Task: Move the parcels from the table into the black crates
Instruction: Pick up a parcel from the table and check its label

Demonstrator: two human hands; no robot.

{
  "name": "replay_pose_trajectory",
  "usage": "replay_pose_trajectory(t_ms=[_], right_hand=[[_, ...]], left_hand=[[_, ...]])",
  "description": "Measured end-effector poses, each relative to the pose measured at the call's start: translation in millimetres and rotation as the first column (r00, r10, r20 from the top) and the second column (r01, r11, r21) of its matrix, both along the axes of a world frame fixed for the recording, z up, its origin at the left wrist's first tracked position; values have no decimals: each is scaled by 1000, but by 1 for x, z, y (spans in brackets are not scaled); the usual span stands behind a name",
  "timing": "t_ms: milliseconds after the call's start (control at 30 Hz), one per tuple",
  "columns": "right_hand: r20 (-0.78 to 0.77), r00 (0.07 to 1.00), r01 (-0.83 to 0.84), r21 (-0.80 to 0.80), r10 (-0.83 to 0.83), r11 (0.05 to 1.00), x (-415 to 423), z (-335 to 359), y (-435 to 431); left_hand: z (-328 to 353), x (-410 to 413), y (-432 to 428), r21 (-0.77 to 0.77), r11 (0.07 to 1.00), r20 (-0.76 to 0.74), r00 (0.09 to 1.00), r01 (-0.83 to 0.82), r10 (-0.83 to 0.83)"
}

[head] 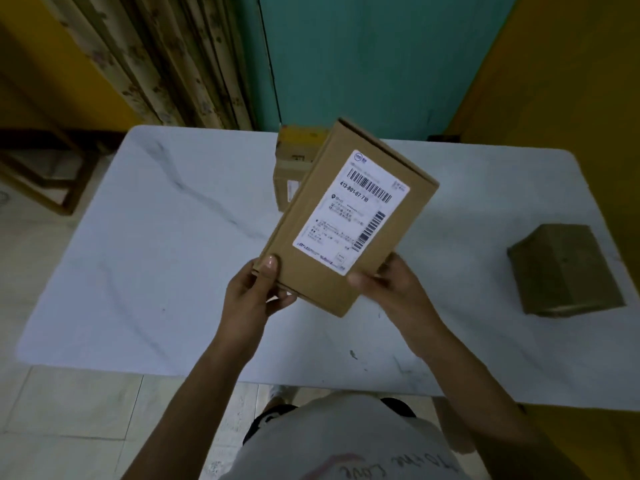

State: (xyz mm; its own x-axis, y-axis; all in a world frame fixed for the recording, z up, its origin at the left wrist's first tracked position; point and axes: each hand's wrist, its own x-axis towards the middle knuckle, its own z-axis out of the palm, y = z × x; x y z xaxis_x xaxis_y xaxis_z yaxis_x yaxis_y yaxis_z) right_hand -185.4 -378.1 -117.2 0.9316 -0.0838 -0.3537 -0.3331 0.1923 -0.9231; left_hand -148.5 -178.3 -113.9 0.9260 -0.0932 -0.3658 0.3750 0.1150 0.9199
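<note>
A flat brown cardboard parcel [313,244] with a white shipping label facing up is held above the white marble-patterned table [156,237], tilted with its far end up to the right. My left hand [252,292] grips its near left corner, thumb on top. My right hand [391,282] grips its near right edge, thumb by the label. A second parcel [294,157] with yellow tape lies at the table's far middle, partly hidden behind the held one. A third brown parcel [564,268] sits near the table's right edge. No black crate is in view.
A patterned curtain [166,57] hangs behind the table on the left, with a teal door [381,57] in the middle and yellow walls on either side. A wooden frame [45,174] stands on the floor at the left. Pale floor tiles lie below the table's near edge.
</note>
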Motion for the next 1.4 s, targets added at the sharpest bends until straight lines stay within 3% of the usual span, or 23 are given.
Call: replay_pose_trajectory(t_ms=[67, 333, 467, 700, 867, 1067, 1400], right_hand=[[12, 993, -120, 10, 120, 993, -9, -2, 8], [27, 994, -107, 8, 107, 994, -21, 8, 2], [101, 994, -41, 44, 36, 998, -15, 15, 19], [263, 942, -200, -57, 208, 978, -9, 27, 96], [280, 897, -334, -77, 342, 940, -5, 34, 181], [284, 802, -532, -59, 526, 844, -23, 36, 345], [264, 708, -669, -46, 655, 742, -65, 35, 570]], left_hand=[[4, -7, -7, -60, 998, -25, 1000, 6, -8], [11, -42, -2, -121, 988, -52, 994, -99, 94], [18, -63, 14, -117, 977, 8, 984, -178, 180], [22, -89, 78, -99, 926, 99, 923, -363, 372], [25, -114, 151, -69, 841, 156, 826, -537, 541], [32, -166, 294, -25, 676, 220, 655, -737, 723], [29, -234, 491, 23, 498, 232, 489, -867, 841]])
